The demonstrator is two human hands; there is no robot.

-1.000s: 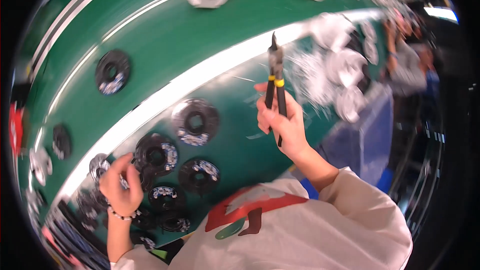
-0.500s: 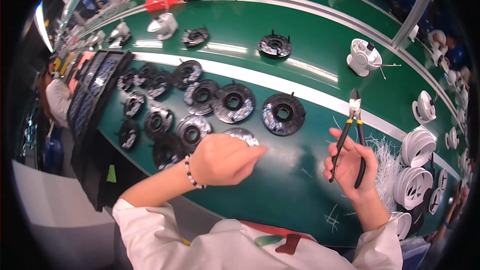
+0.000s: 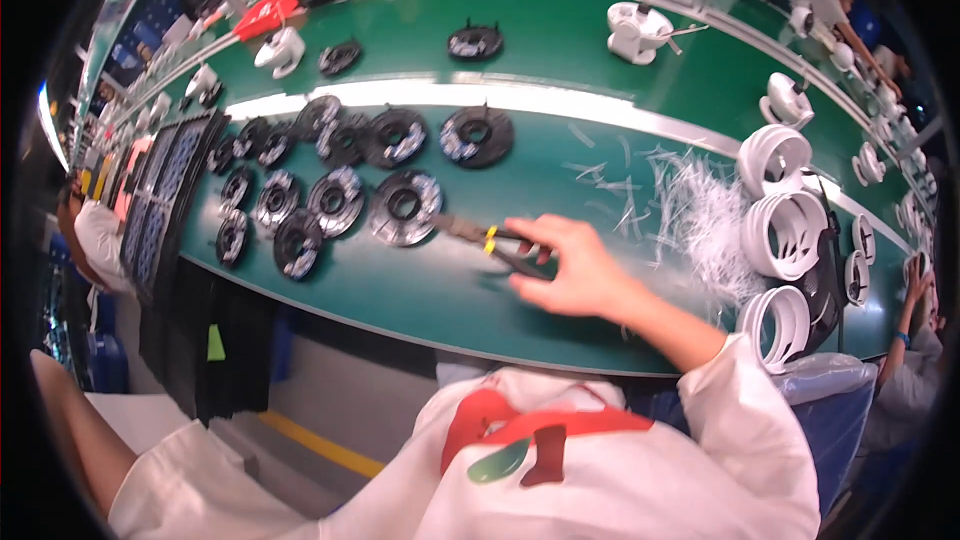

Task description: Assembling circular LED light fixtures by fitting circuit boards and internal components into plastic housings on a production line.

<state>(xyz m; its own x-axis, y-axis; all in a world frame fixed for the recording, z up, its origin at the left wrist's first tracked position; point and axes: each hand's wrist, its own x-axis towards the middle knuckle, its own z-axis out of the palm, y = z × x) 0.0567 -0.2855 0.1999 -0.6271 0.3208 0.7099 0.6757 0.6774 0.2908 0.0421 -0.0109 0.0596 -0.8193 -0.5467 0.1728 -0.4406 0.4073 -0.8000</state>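
My right hand (image 3: 575,265) is closed around the black handles of diagonal cutters (image 3: 463,229). Their jaws point left and reach the edge of a round black disc part (image 3: 378,208) with shiny silver-blue pieces around its ring; whether they touch it I cannot tell. Past that disc, another disc part (image 3: 462,147) lies near the white strip, its thin post standing up. My left forearm (image 3: 85,430) runs off at the lower left rim, and the left hand is out of the picture.
Several more discs (image 3: 277,202) lie to the left, beside a black rack of trays (image 3: 165,205). At right are a heap of thin white strips (image 3: 700,225) and stacked white rings (image 3: 785,235). White housings (image 3: 637,32) stand on the green belt (image 3: 560,35) beyond.
My left hand has swung away from the discs and out of view. My right hand has moved left with the cutters, which now point left instead of up. The whole view has shifted.
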